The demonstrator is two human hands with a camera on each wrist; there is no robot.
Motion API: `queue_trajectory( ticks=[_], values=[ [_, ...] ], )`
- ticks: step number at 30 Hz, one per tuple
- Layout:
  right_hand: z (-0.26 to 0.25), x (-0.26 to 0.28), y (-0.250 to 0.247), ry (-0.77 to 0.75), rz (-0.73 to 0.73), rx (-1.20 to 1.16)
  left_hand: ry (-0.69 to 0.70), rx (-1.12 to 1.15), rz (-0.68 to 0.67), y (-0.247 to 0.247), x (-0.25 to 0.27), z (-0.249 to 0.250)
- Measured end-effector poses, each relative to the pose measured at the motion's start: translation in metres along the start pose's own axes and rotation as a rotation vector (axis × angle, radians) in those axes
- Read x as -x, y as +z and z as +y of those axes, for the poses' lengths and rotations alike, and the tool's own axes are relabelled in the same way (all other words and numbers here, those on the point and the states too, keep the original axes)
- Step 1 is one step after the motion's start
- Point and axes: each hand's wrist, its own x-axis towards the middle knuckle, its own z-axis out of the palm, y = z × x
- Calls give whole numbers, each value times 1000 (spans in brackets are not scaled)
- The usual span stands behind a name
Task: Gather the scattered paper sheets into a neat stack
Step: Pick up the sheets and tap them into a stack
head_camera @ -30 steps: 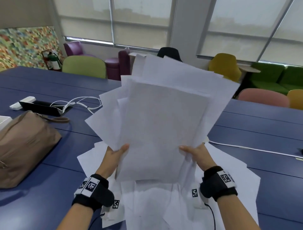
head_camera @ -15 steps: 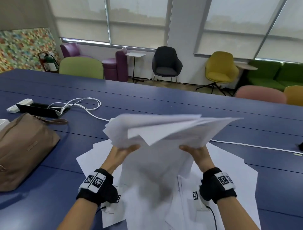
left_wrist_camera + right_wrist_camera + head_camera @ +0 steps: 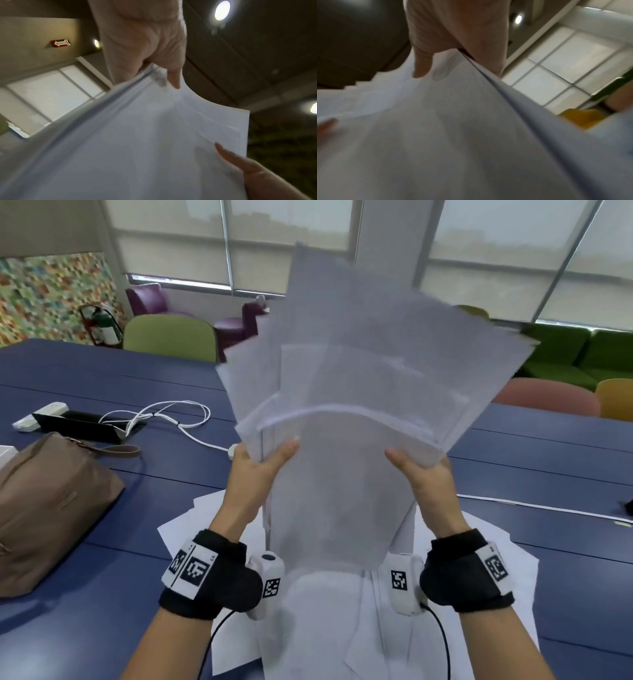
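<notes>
Wall sign [image 3: 61, 43]: red plate with a white arrow; its lettering is too blurred to read.
Wristbands [image 3: 191, 568]: black-and-white square code markers, no words.
Paper sheets [image 3: 359, 405]: blank.

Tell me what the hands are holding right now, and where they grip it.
A bundle of paper sheets, raised upright. The left hand pinches its left edge, the right hand its right edge.

soft daylight from the blinded windows [image 3: 513, 251] fills the head view, its edges bowed, while both dim wrist views smear the paper sheets [image 3: 137, 135] beneath glaring ceiling lights [image 3: 222, 10].
</notes>
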Motion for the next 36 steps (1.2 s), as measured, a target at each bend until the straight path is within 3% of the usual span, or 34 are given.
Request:
queue_trajectory(
  ticks=[3,7,13,18,24,30,34,36],
  values=[
    [33,7,-10,231,19,60,-77,-27,-141,-12,7,-19],
    [62,20,-10,328,65,63,-141,-67,-70,-16,13,-41],
    [31,11,-11,177,98,-28,-3,-8,-26,-7,4,-21],
    [32,3,-26,117,-1,-67,80,-7,-144,-22,0,-20],
    [64,11,-22,279,-229,-51,-224,-26,-216,-32,4,-61],
    [44,-7,-15,215,-237,-148,-171,74,-150,-30,-12,-54],
    [51,-7,-14,273,-284,-8,-204,-20,-231,-27,-10,-63],
    [56,-6,-13,286,-249,23,-235,-26,-193,-29,-9,-70]
  ],
)
